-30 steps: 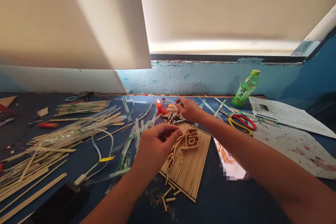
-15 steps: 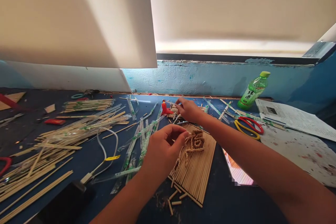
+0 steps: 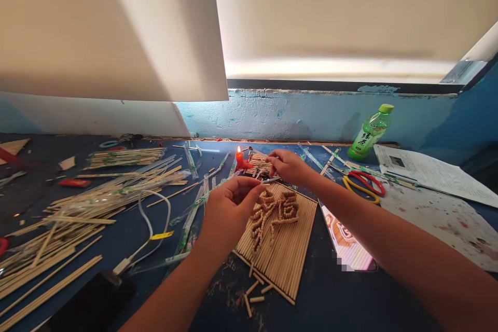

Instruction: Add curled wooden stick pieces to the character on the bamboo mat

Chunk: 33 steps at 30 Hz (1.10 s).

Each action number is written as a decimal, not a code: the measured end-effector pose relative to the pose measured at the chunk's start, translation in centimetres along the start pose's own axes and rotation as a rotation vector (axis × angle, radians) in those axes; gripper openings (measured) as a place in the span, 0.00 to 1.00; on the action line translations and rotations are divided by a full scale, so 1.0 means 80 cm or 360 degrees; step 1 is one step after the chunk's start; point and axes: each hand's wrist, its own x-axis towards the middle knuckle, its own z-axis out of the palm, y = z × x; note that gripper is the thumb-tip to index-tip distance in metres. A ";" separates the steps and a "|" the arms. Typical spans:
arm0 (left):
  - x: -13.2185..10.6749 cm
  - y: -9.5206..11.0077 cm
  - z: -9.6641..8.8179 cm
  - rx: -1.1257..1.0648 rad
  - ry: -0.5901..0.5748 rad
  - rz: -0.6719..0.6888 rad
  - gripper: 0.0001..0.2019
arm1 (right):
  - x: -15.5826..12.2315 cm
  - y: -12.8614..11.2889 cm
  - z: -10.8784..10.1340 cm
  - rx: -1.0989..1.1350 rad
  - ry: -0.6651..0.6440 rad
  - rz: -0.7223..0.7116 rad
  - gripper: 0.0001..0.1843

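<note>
Since reach presumably matters, a lit red candle [image 3: 239, 161] stands near my right hand [image 3: 288, 165]; whether it or my left hand [image 3: 230, 205] clamps anything, I can't tell.

The table [image 3: 330, 303] was dark blue and took the lower half of the frame. In the lower middle, a panel [image 3: 290, 249] of sticks was lying flat on it, and short pieces [image 3: 257, 299] lay just below its lower left edge. Near the centre stood a red candle [image 3: 239, 161], which was burning. Many loose sticks [image 3: 83, 220] covered the left side, and a black block [image 3: 93, 295] with a white cable [image 3: 123, 265] was at the lower left. To the right of centre lay a lit screen [image 3: 346, 238]; farther right were scissors [image 3: 351, 174], a bottle [image 3: 368, 137], standing upright, and a stained sheet [image 3: 436, 223].
</note>
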 end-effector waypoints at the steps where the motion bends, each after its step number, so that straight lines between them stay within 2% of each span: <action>1: 0.000 0.001 -0.001 0.0048 0.0036 0.0030 0.10 | -0.015 0.002 -0.006 0.0032 -0.0011 0.0007 0.13; 6: 0.002 0.005 -0.008 0.0362 0.0221 0.0208 0.09 | -0.095 0.009 -0.031 0.0308 -0.0063 0.0120 0.15; 10: 0.003 0.004 -0.009 0.0484 0.0296 0.0243 0.10 | -0.132 0.006 -0.040 0.0244 -0.0123 0.0096 0.16; 21: 0.003 0.000 -0.007 0.0562 0.0296 0.0274 0.09 | -0.137 -0.003 -0.034 0.0101 -0.0142 -0.0065 0.13; 33: 0.002 0.000 -0.005 0.0592 0.0277 0.0294 0.10 | -0.137 -0.005 -0.032 0.0132 -0.0156 -0.0069 0.12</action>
